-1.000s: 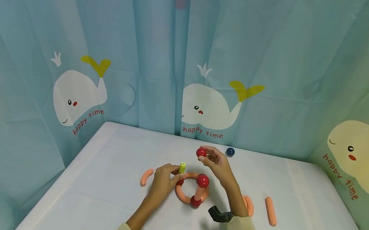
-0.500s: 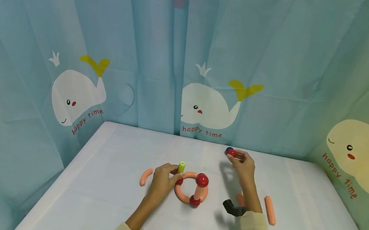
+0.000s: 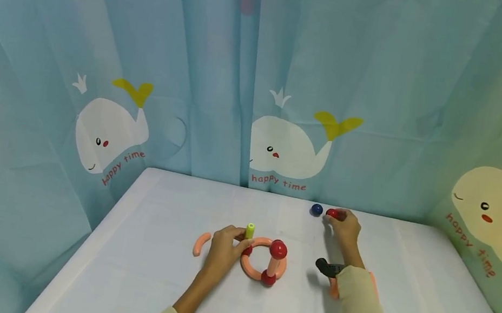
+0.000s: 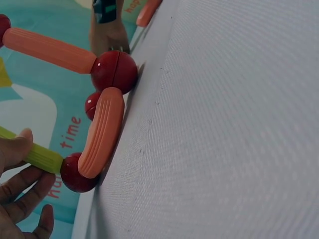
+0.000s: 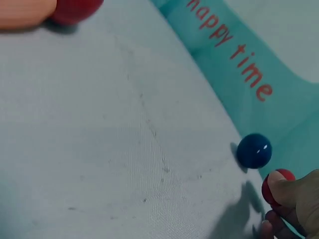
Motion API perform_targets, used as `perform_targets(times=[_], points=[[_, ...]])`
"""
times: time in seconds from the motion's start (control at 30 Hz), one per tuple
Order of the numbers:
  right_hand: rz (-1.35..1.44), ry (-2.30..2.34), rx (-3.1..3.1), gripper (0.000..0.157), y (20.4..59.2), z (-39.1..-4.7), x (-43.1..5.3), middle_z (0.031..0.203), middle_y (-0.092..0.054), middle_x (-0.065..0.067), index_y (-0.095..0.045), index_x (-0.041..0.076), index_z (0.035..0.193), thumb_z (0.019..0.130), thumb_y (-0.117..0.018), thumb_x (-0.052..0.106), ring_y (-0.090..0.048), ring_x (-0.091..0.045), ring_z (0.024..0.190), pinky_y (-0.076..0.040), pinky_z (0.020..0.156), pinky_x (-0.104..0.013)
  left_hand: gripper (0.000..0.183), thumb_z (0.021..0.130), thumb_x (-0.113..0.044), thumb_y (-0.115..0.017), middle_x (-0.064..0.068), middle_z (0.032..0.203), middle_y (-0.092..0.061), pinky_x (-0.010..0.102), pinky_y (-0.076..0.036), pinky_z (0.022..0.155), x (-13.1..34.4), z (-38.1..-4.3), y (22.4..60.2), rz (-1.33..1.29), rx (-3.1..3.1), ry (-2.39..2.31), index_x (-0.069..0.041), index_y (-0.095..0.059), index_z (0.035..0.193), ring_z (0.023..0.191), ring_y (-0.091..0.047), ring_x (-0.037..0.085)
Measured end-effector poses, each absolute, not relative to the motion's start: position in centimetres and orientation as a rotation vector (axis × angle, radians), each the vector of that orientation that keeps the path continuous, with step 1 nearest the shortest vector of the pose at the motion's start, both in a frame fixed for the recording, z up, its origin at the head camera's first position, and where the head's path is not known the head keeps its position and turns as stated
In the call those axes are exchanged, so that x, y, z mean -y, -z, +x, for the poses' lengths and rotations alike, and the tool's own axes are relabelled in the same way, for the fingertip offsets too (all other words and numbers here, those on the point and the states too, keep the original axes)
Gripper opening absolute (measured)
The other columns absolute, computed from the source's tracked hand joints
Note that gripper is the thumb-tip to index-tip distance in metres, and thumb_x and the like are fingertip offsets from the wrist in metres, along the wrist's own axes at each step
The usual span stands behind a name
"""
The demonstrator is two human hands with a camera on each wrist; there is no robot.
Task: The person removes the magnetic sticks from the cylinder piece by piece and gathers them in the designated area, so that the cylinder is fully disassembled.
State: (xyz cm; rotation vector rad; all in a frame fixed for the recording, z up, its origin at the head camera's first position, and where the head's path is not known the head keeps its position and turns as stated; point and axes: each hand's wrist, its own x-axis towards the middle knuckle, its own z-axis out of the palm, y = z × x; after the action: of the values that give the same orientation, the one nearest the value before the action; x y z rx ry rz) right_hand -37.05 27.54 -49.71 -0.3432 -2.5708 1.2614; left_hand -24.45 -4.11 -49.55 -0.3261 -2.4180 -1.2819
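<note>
My left hand (image 3: 225, 251) pinches an upright yellow-green rod (image 4: 45, 158) between thumb and fingers. That rod stands on a red ball (image 4: 79, 173) joined into a ring of curved orange rods (image 4: 103, 132). From another red ball (image 4: 114, 71) of the ring rises a straight orange rod (image 3: 273, 265), topped by a red ball (image 3: 278, 249). At the back of the table my right hand (image 3: 345, 230) holds a loose red ball (image 5: 277, 187) with thumb and fingers. Just left of it, apart from it, lies a dark blue ball (image 5: 254, 151).
A curved orange rod (image 3: 201, 244) lies left of my left hand. More orange pieces (image 3: 334, 288) lie partly hidden beneath my right forearm. A curtain printed with whales (image 3: 289, 149) hangs behind the white table (image 3: 153, 272).
My right hand has carried the red ball rightward from above the ring, past the dark blue ball, to its right side. The left hand stays at the yellow-green rod.
</note>
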Motion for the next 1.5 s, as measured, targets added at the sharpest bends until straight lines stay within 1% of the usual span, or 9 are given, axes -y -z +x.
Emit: perform_targets(times=[0.13,0.33,0.57,0.8,1.07,1.27,1.4,1.5], points=[[-0.337,-1.23,2.586,0.045,50.2,-37.6,-27.8,0.122,-0.06,-0.032,-0.055,-0.009,0.126,0.091,-0.068,0.016,-0.055,-0.041,0.113,-0.044,0.098,-0.05,0.022,0.085,-0.02,-0.075,0.004,0.09,-0.071,0.037,-0.056,0.082,3.9,-24.4,49.7,-0.325,2.423,1.288,-0.006,-0.074,0.102,0.088,-0.069,0.018],[-0.345,-1.198,2.615,0.045,50.3,-38.0,-27.7,0.123,-0.06,-0.03,-0.056,-0.008,0.127,0.091,-0.067,0.017,-0.055,-0.041,0.115,-0.042,0.101,-0.051,0.021,0.085,-0.02,-0.076,0.003,0.088,-0.071,0.036,-0.055,0.081,3.9,-24.3,49.8,-0.318,2.412,1.267,-0.007,-0.075,0.102,0.086,-0.068,0.016],[-0.351,-1.193,2.643,0.046,50.2,-38.2,-27.3,0.126,-0.058,-0.029,-0.054,-0.007,0.13,0.092,-0.065,0.016,-0.053,-0.042,0.117,-0.041,0.103,-0.052,0.02,0.084,-0.017,-0.076,0.004,0.087,-0.071,0.037,-0.056,0.079,4.0,-24.5,49.8,-0.329,2.387,1.248,-0.006,-0.075,0.101,0.084,-0.068,0.017],[-0.323,-1.235,2.646,0.047,50.1,-37.8,-27.6,0.126,-0.058,-0.03,-0.053,-0.008,0.13,0.091,-0.064,0.014,-0.053,-0.042,0.117,-0.042,0.101,-0.051,0.021,0.085,-0.018,-0.076,0.003,0.088,-0.07,0.031,-0.055,0.079,4.0,-24.4,49.8,-0.332,2.403,1.217,-0.007,-0.075,0.102,0.085,-0.068,0.016],[-0.279,-1.251,2.677,0.05,50.1,-37.9,-28.0,0.128,-0.056,-0.032,-0.049,-0.01,0.132,0.09,-0.064,0.013,-0.053,-0.043,0.118,-0.041,0.103,-0.052,0.023,0.087,-0.021,-0.074,0.005,0.091,-0.071,0.032,-0.055,0.081,4.1,-24.5,49.7,-0.324,2.422,1.207,-0.006,-0.074,0.105,0.086,-0.068,0.016],[-0.283,-1.296,2.686,0.051,50.0,-37.8,-28.2,0.131,-0.055,-0.032,-0.047,-0.01,0.135,0.09,-0.062,0.011,-0.052,-0.043,0.121,-0.04,0.104,-0.052,0.022,0.088,-0.02,-0.074,0.005,0.092,-0.07,0.034,-0.056,0.081,4.1,-24.4,49.6,-0.328,2.427,1.222,-0.006,-0.073,0.105,0.087,-0.069,0.016],[-0.308,-1.343,2.693,0.052,49.9,-37.7,-28.4,0.133,-0.054,-0.031,-0.046,-0.009,0.136,0.092,-0.061,0.012,-0.051,-0.042,0.123,-0.04,0.105,-0.051,0.022,0.087,-0.021,-0.074,0.004,0.091,-0.07,0.033,-0.056,0.079,4.1,-24.4,49.6,-0.334,2.422,1.225,-0.007,-0.073,0.104,0.086,-0.069,0.016],[-0.335,-1.397,2.685,0.052,49.7,-37.5,-28.5,0.134,-0.053,-0.031,-0.045,-0.009,0.137,0.094,-0.06,0.014,-0.052,-0.041,0.121,-0.044,0.101,-0.048,0.022,0.087,-0.022,-0.074,0.004,0.092,-0.07,0.032,-0.056,0.078,4.2,-24.4,49.6,-0.34,2.42,1.213,-0.007,-0.074,0.104,0.086,-0.068,0.015]])
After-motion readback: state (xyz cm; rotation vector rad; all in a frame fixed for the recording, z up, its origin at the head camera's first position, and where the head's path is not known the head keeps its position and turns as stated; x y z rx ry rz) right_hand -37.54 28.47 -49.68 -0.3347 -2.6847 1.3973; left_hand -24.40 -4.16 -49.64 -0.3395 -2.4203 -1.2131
